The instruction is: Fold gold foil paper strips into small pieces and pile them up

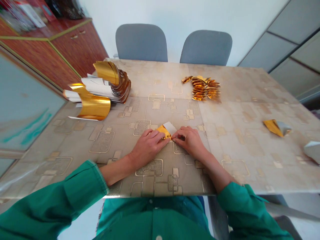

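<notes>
Green buttoned cloth shirt [140, 220] sits nearest the head cam, your two sleeves reaching fwd onto the beige patterned tablecloth [237, 156]. Head view (the only one you've got): between your hands, near the tbl's close edge, lies the small gold foil paper piece w/ a white back [168, 128]. Your left hand [149, 144] has its fingers bent over the piece's L side, holding it down; your right hand [190, 139] pinches the near R corner btwn thumb and fingertips.

Handling, prob.: v. light, thin, fairly crisp, so it should take a crease but spring back a bit; foil face likely slick, easily dented or torn if yanked. Best hold is at edges & corners, w/ flat finger pressure rather than a squeeze.

Counts: 1 piece in hand. 1 tall stack of curled gold and white paper sheets [106, 71] far L, w/ 1 large curved gold sheet [96, 106] in front; layers too tight to count. 1 pile of folded shiny gold foil pieces [206, 88] beyond your R hand, approx. 2 columns, no exact no. Off R, 1 separate folded gold-and-silver piece [276, 127], plus 1 pale object [313, 151] cut off by the frame. 2 grey-blue chair backs [141, 42] opposite; 1 red-brown wooden cabinet [78, 46], back L.
</notes>
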### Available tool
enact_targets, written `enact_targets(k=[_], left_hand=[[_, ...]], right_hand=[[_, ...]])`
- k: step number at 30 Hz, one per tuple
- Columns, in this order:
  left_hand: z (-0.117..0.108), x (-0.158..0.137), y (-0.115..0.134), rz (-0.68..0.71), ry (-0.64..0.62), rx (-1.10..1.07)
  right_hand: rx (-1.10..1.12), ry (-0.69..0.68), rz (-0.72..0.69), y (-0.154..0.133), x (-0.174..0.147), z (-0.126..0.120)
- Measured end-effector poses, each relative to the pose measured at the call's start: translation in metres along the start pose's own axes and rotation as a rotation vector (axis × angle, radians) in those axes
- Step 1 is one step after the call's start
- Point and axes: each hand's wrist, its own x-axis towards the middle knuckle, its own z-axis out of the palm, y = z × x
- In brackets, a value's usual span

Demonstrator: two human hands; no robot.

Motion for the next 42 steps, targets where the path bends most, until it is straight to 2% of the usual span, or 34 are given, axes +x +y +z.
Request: enact_targets(k=[8, 15, 19, 30, 38, 42], left_hand=[[0.005, -0.015, -0.01, -0.049, 0.065, -0.093], [0.007, -0.005, -0.011, 0.169, 0.098, -0.092], [0.008, 0.0, -0.017, 0.206, 0.071, -0.113], [0.014, -0.005, -0.009, 0.079, 0.054, -0.149], [0.016, -0.007, -0.008, 0.079, 0.081, -0.155], [0.013, -0.006, -0.004, 0.043, 0.072, -0.168]], right_hand=[[-0.019, 0.012, 0.015, -0.003, -0.002, -0.001], [-0.122, 0.048, 0.058, -0.013, -0.002, 0.003], [-0.136, 0.038, 0.066, -0.014, -0.001, 0.004], [-0.251, 0.169, 0.106, -0.017, 0.0, 0.02], [-0.304, 0.149, 0.083, -0.018, -0.002, 0.02], [-0.344, 0.183, 0.085, -0.02, -0.002, 0.025]])
